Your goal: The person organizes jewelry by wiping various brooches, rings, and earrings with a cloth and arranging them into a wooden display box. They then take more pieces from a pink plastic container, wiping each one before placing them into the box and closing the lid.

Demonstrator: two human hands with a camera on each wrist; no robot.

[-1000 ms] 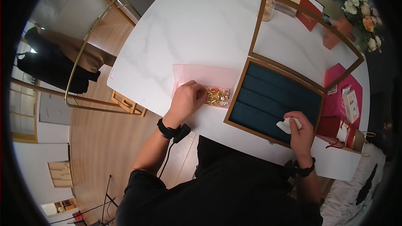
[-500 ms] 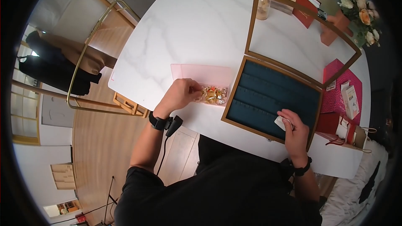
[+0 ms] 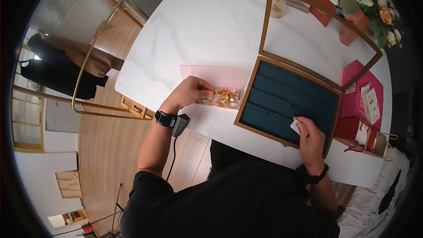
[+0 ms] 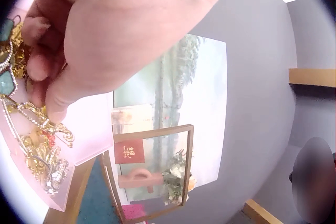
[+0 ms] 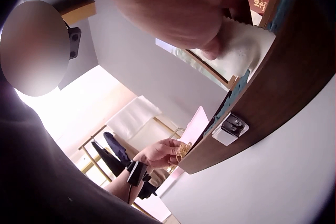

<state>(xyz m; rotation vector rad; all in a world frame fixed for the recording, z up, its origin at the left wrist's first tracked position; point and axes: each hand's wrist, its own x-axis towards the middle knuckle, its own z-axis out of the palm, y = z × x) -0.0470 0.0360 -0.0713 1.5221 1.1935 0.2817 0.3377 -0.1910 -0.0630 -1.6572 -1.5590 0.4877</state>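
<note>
A pink box [image 3: 213,76] with its lid raised holds a heap of gold, silver and coloured jewelry [image 3: 227,97]. The left hand [image 3: 191,92] is at the box's left part; in the left wrist view its thumb and fingers pinch a gold jewelry piece [image 4: 39,116], with a turquoise piece [image 4: 7,83] beside it. To the right lies a wooden case [image 3: 249,91] lined in dark teal, its framed lid [image 3: 265,22] raised. Over the case's front right part, the right hand [image 3: 312,144] grips a small white cloth [image 3: 298,126], also visible in the right wrist view.
At the table's right edge are a magenta bag [image 3: 352,77] and a red box [image 3: 347,131] with a ribbon. Behind the raised lid stand a glass jar [image 3: 278,5], a red card [image 3: 320,15], a pink holder [image 3: 354,27] and flowers [image 3: 385,15]. A clothes rack [image 3: 80,77] is at the left.
The left hand has shifted slightly within the box area, turning so more jewelry shows beneath it. The right hand still holds the cloth, which looks more compact in its fingers than a second ago.
</note>
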